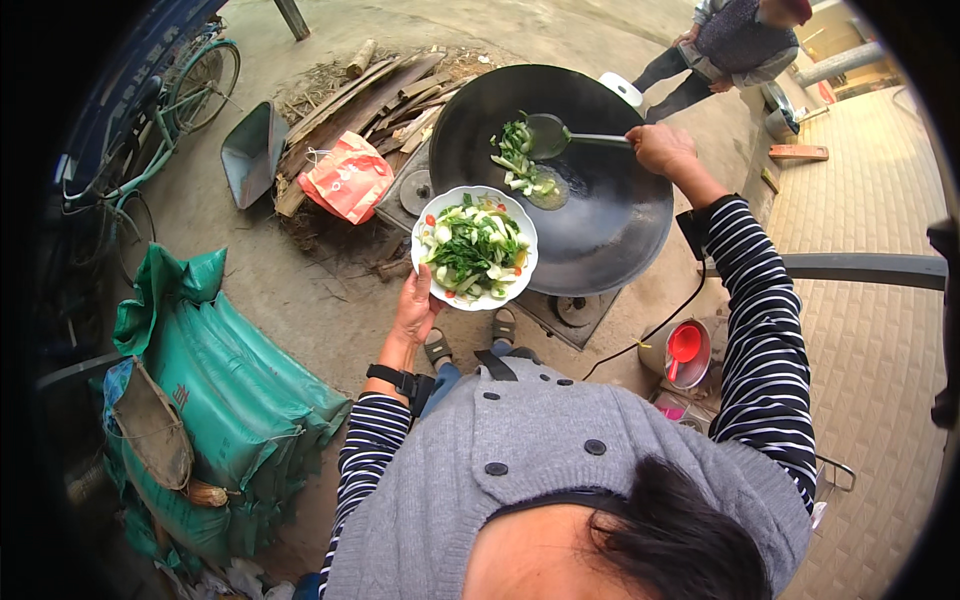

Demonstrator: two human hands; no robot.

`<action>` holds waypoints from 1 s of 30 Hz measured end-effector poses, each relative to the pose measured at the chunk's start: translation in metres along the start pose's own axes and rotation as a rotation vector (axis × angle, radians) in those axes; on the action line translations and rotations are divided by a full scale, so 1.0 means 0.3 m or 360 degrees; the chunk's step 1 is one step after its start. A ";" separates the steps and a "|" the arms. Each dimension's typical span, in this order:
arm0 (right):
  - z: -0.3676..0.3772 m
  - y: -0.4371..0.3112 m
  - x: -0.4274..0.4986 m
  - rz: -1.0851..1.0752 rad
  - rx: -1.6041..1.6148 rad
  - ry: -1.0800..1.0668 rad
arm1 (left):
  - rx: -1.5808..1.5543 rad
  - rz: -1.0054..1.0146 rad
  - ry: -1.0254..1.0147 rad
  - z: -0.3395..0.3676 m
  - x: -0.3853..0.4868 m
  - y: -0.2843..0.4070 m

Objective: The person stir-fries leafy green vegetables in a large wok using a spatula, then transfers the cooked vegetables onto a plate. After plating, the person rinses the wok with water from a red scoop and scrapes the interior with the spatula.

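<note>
My left hand (417,309) grips the near-left rim of a white scalloped plate (532,259) with a red floral pattern. Chopped cooked greens (480,247) are heaped on it. The plate is held above the near-left edge of a large black wok (600,225). In my right hand (666,152) is the handle of a metal ladle (549,136), whose bowl lies inside the wok. Beside that bowl is a smaller pile of greens (514,154), with a little pool of liquid (551,191) below it.
Split firewood (360,97) and a red plastic bag (349,180) lie left of the stove (581,319). Stacked green sacks (232,390) stand at left. A bucket with a red scoop (682,343) sits at right, near a black cable (660,341). Another person (739,45) stands beyond the wok.
</note>
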State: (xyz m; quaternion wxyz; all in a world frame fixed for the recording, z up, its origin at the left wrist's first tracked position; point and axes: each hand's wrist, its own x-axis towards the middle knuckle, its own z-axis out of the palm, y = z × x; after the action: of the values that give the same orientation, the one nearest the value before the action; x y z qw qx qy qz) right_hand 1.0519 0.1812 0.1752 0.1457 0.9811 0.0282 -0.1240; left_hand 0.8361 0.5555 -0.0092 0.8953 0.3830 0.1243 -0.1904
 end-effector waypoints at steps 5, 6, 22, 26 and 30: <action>0.013 -0.068 0.030 -0.0269 -0.0461 0.0527 | 0.0025 -0.0080 -0.0019 -0.013 0.006 0.008; 0.035 -0.085 0.021 -0.0372 -0.0532 0.0614 | 0.0031 -0.0083 -0.0036 -0.014 0.004 0.009; 0.014 0.377 -0.037 0.0288 0.0440 -0.1178 | -0.0033 -0.0061 -0.0030 0.034 -0.005 0.010; 0.255 0.338 -0.067 0.0381 0.1011 -0.1107 | 0.0032 -0.0092 -0.0009 0.028 0.002 0.007; 0.549 0.125 -0.165 0.0375 0.2016 -0.0869 | 0.0032 -0.0104 -0.0001 0.021 0.007 0.004</action>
State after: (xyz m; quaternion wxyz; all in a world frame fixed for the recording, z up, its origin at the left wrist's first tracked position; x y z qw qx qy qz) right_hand 0.9688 0.0961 0.0454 -0.4400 0.8074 -0.1936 -0.3420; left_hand 0.8390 0.5511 -0.0049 0.8848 0.3876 0.1347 -0.2209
